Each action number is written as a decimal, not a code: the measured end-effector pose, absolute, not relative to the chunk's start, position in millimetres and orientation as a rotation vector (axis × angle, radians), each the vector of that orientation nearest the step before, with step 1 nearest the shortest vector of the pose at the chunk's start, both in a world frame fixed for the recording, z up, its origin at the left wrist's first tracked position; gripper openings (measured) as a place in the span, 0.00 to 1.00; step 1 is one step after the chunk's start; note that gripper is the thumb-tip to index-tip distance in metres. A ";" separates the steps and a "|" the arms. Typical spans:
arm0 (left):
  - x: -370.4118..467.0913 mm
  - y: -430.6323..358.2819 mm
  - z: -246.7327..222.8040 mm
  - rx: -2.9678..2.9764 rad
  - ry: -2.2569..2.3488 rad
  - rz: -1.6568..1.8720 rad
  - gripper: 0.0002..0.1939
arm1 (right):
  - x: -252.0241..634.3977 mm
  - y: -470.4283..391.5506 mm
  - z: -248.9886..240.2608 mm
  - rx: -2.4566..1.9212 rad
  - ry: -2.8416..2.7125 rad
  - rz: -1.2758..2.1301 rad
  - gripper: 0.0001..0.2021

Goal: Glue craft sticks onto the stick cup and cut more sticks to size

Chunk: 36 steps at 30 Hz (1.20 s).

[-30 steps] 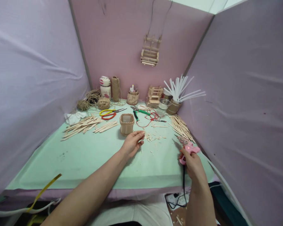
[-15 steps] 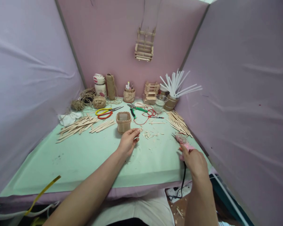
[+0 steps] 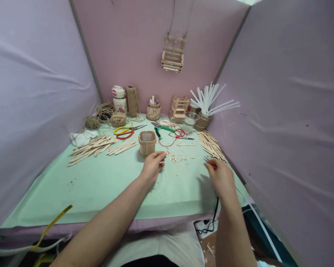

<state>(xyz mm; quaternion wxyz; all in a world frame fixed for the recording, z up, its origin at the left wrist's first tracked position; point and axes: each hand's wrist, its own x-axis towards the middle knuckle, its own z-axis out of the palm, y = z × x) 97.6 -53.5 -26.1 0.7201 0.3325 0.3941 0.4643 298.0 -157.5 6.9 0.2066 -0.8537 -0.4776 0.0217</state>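
My left hand [image 3: 153,167] is closed in a pinch just in front of a small square basket [image 3: 147,145] faced with wooden sticks. Between the fingertips is a small wood chip [image 3: 167,152], mostly hidden. To the right, my right hand [image 3: 221,174] hovers over the table with its fingers loosely bent and apart. Behind it, metal prongs [image 3: 206,158] stick out, and a black cord [image 3: 217,205] runs down below. The pink glue gun is hidden by this hand. Small wood chips [image 3: 176,158] lie between the two hands.
Wooden sticks [image 3: 93,146] lie left, with more sticks [image 3: 211,144] at right. Scissors [image 3: 128,131], green-handled pliers [image 3: 164,128] and red cord [image 3: 179,130] lie farther back. Along the wall stand twine balls [image 3: 118,119], a jar [image 3: 119,101] and white glue sticks [image 3: 207,98]. A wooden swing [image 3: 173,55] hangs above.
My right hand has let go of the pink glue gun and risen slightly leftward, now covering it. My left hand keeps its pinch near the basket. The view has shifted slightly.
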 end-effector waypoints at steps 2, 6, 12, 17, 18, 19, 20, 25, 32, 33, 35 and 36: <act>97.8 -53.1 -28.4 0.752 0.895 1.024 0.19 | 281.5 -127.1 7.8 -2.258 -1.506 0.097 0.10; 98.2 -51.5 -32.8 0.786 0.920 1.021 0.19 | 255.3 -71.5 0.3 -2.182 -1.713 0.170 0.06; 98.3 -50.0 -33.5 0.816 0.902 1.024 0.19 | 241.4 -42.3 -11.6 -2.288 -1.856 0.266 0.11; 98.5 -50.8 -31.3 0.800 0.905 1.030 0.19 | 238.5 -37.4 -16.6 -2.341 -1.848 0.332 0.16; 98.6 -51.0 -31.1 0.803 0.903 1.028 0.19 | 238.3 -36.8 -17.6 -2.339 -1.832 0.341 0.16; 98.8 -51.1 -31.1 0.807 0.900 1.024 0.19 | 238.2 -36.2 -18.6 -2.332 -1.812 0.349 0.16; 98.9 -51.2 -31.2 0.808 0.898 1.021 0.19 | 238.2 -35.9 -19.7 -2.317 -1.790 0.358 0.16; 98.9 -50.5 -33.5 0.835 0.923 1.017 0.19 | 239.9 -38.5 -25.1 -2.107 -1.653 0.441 0.13; 99.2 -52.0 -34.6 0.962 1.005 1.029 0.16 | 246.0 -62.4 -30.1 -1.605 -1.320 0.670 0.06; 99.3 -52.5 -33.9 0.987 1.026 1.030 0.15 | 246.2 -66.7 -31.3 -1.547 -1.276 0.708 0.08; 99.5 -53.1 -32.9 1.054 1.070 1.029 0.14 | 245.9 -73.7 -34.2 -1.453 -1.197 0.775 0.10; 99.6 -53.2 -32.6 1.091 1.089 1.032 0.13 | 245.3 -76.2 -35.7 -1.418 -1.163 0.804 0.10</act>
